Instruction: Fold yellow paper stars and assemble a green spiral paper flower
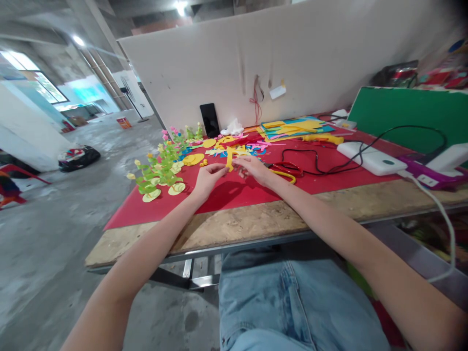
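My left hand point(207, 177) and my right hand point(255, 168) meet over the red sheet point(234, 192) on the table. Both pinch a small yellow foam strip point(229, 163) between their fingertips. Just beyond the hands lies a heap of coloured foam scraps point(237, 145). To the left stand several green foam plants on yellow discs point(161, 173). Red and yellow handled scissors point(285, 170) lie just right of my right hand.
A chipboard table edge point(256, 224) runs in front. White power bank point(373, 158) with black cable, a purple device point(427, 170), a yellow glue gun point(321, 138), foam sheets point(292, 127), a black phone point(209, 120) against the partition, and a green board point(409, 114) at right.
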